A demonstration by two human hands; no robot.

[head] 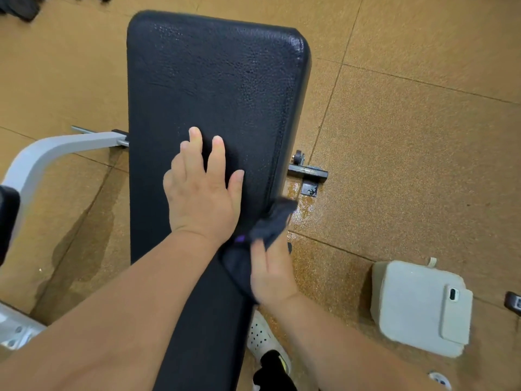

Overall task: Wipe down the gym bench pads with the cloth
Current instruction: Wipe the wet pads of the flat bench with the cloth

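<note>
Tan speckled floor tiles (408,142) lay all around the bench, with a wet sheen on the tile just beside the pad's right edge. A pale block (417,306) with a phone (455,311) on it sat on the floor well off to my right, and a white frame arm (50,153) curved in from the left.

Only the head view was there to go by. The bench pad (214,80) ran lengthwise away from me, its long axis nearly straight ahead, rounded at the far end. Its black, pebbled vinyl looked glossy toward the far right corner, duller near me; I could not tell damp from shine.

My left hand (201,193) lay flat on the middle of the pad, fingers spread, palm down, holding nothing. My right hand (272,275) sat nearer me at the pad's right edge, fingers closed around the dark cloth (267,227), which bunched up out of my grip and hung partly over the edge, its loose end above the wet tile.

Most of the unwiped-looking length lay ahead of the cloth and to its left, so I judged the next stroke would run forward along the pad's long axis. My right hand had the cloth and the shorter reach; my left would need to lift clear of that path.
</note>
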